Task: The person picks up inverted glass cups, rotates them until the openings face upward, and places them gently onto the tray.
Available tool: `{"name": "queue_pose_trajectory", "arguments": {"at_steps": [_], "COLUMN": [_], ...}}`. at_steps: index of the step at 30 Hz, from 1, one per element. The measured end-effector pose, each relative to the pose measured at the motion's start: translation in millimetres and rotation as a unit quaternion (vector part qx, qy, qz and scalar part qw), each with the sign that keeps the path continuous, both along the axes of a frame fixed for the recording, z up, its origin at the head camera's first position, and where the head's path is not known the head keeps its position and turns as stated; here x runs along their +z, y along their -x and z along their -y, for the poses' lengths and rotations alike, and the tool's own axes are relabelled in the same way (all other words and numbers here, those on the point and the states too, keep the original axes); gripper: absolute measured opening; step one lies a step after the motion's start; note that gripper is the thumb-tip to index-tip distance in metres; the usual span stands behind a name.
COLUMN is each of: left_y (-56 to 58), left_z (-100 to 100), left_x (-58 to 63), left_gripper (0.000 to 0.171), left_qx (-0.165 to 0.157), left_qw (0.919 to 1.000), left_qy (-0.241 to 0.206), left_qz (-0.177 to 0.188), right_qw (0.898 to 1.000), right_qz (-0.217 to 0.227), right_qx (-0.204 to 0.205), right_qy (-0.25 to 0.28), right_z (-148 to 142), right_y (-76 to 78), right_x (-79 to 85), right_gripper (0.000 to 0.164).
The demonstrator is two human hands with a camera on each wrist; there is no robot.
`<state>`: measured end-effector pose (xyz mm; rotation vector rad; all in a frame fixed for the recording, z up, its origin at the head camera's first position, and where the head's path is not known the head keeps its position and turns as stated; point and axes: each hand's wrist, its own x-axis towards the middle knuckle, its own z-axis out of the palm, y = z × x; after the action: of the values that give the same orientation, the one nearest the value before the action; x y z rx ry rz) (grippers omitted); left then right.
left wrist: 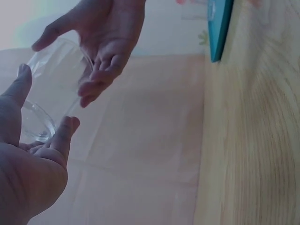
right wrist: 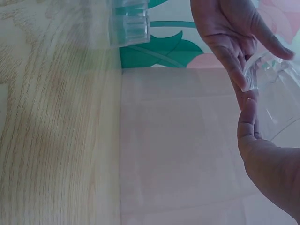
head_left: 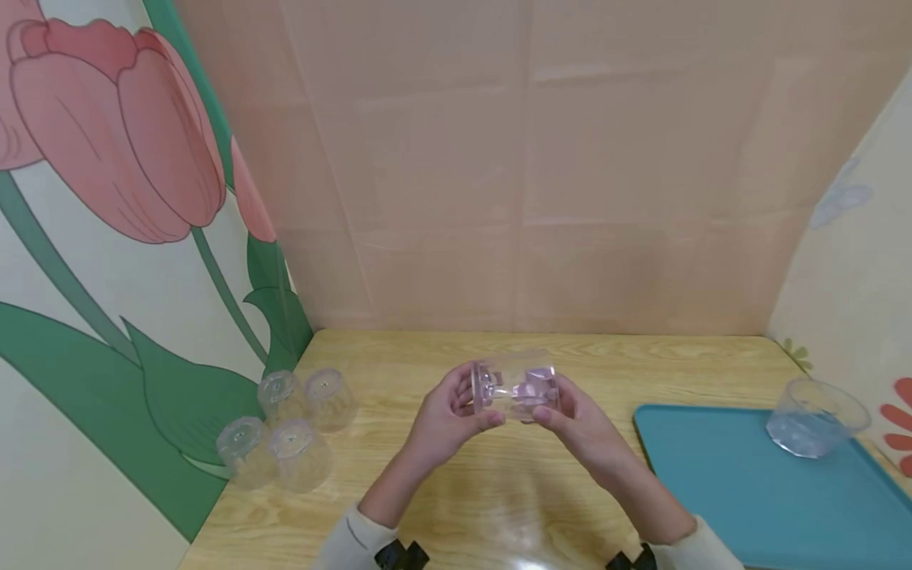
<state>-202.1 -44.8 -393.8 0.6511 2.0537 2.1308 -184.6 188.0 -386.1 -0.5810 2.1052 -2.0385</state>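
A clear plastic cup [head_left: 514,386] is held on its side above the wooden table, its thick base toward the left. My left hand [head_left: 447,419] grips the base end, thumb in front and fingers behind. At the other end my right hand [head_left: 587,431] holds the cup near its mouth, with the thumb on the near side. Through the left wrist view the cup wall [left wrist: 58,70] shows between the two hands. The right wrist view has the cup [right wrist: 276,98] at its right edge, partly cut off.
Several clear cups [head_left: 302,455] stand upside down in a cluster at the table's left. On the right lies a blue tray [head_left: 712,491], with a clear cup [head_left: 812,423] toward its far right corner. Painted walls and a pinkish sheet [head_left: 527,198] border the wooden table [head_left: 499,507].
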Motion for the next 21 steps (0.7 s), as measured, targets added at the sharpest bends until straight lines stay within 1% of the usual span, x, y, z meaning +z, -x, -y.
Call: {"name": "queue_pose_trajectory", "arguments": {"at_steps": [7, 12, 16, 21], "left_y": [2.1, 1.8, 1.3, 1.2], "left_z": [3.7, 6.3, 9.6, 14.7], "left_x": [3.3, 5.8, 7.0, 8.1], "left_gripper": [0.083, 0.079, 0.079, 0.079], "left_qx": [-0.010, -0.020, -0.021, -0.015], "left_qw": [0.9994, 0.9979, 0.9947, 0.9871], "left_qy": [0.033, 0.062, 0.098, 0.149], "left_qz": [0.002, -0.004, -0.023, -0.056], "right_qw": [1.000, 1.000, 1.000, 0.999], "right_qz": [0.011, 0.001, -0.011, -0.016], "right_qx": [-0.003, 0.004, 0.011, -0.008], "right_qy": [0.007, 0.009, 0.006, -0.027], "right_z": [-0.1, -1.5, -5.1, -14.9], "right_y": [0.0, -2.1, -2.6, -2.6], "right_x": [3.7, 8.8, 13.5, 17.6], "right_gripper": [0.060, 0.064, 0.064, 0.067]}}
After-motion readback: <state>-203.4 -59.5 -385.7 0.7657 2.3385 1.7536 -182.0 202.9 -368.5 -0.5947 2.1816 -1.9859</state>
